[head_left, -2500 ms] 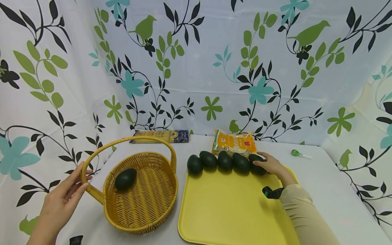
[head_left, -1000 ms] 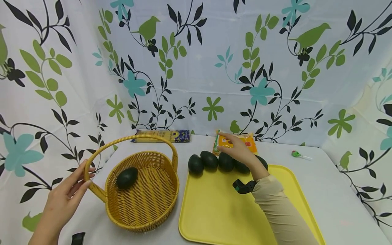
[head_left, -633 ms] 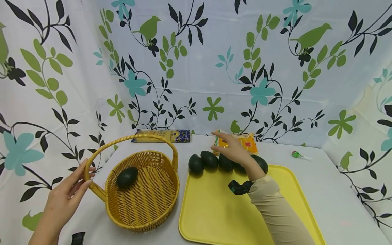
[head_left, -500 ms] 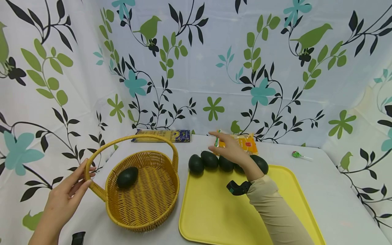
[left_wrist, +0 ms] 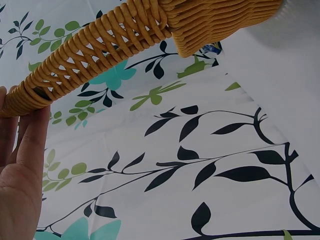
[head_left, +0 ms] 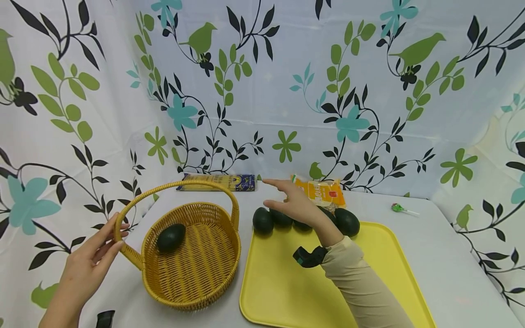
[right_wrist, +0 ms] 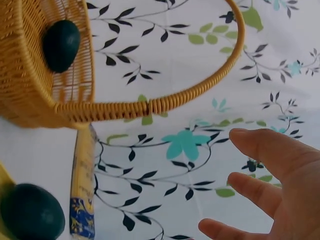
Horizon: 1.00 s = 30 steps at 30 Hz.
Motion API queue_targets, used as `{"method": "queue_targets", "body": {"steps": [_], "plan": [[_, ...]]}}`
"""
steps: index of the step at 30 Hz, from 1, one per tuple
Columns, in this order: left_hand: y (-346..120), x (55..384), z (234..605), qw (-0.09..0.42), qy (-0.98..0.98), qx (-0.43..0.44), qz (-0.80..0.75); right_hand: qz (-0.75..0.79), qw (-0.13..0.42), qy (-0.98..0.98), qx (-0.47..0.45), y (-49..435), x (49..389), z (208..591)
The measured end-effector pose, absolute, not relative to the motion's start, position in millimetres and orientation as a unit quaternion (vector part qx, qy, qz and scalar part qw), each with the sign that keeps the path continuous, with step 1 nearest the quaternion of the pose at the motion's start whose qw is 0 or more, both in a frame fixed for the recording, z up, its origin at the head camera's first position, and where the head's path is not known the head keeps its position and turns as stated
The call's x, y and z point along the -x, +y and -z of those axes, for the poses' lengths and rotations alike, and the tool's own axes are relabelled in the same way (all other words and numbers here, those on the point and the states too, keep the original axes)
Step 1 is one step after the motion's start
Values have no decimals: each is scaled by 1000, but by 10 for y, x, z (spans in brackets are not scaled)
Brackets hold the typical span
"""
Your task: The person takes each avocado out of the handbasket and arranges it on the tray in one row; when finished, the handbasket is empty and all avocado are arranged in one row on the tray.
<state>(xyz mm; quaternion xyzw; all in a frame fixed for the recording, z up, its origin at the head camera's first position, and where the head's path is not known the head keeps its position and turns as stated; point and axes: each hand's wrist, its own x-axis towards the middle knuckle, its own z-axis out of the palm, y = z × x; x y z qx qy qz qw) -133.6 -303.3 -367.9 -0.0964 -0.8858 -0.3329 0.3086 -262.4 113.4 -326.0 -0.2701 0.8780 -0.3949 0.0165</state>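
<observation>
My left hand (head_left: 88,264) holds the handle (head_left: 180,183) of a yellow wicker basket (head_left: 197,269) on its left side, thumb and fingers round it; the left wrist view shows the fingers (left_wrist: 35,135) at the woven handle. Inside the basket lies one dark green avocado (head_left: 171,238). Several more avocados (head_left: 263,221) stand in a row along the far edge of a yellow tray (head_left: 295,291). Above this row my right hand (head_left: 297,202) hovers with fingers spread and nothing in it, partly covering the middle ones. In the right wrist view its fingers (right_wrist: 260,192) point toward the basket side.
Behind the tray lies an orange food packet (head_left: 324,192). A long yellow and blue packet (head_left: 217,182) lies behind the basket. A lollipop (head_left: 404,209) is at the right on the white table (head_left: 459,273). Patterned cloth (head_left: 262,91) hangs behind everything.
My right hand has left the rightmost avocado, which it touched earlier, and has moved left above the row with nothing in it. My left hand and the basket look the same.
</observation>
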Motion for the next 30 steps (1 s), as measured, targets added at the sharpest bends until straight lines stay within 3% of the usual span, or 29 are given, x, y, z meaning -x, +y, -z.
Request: {"method": "queue_targets", "body": {"steps": [30], "plan": [[-3027,1319,3664,312,-879,112,343,360,134,837,389,386,2210,3215]]}}
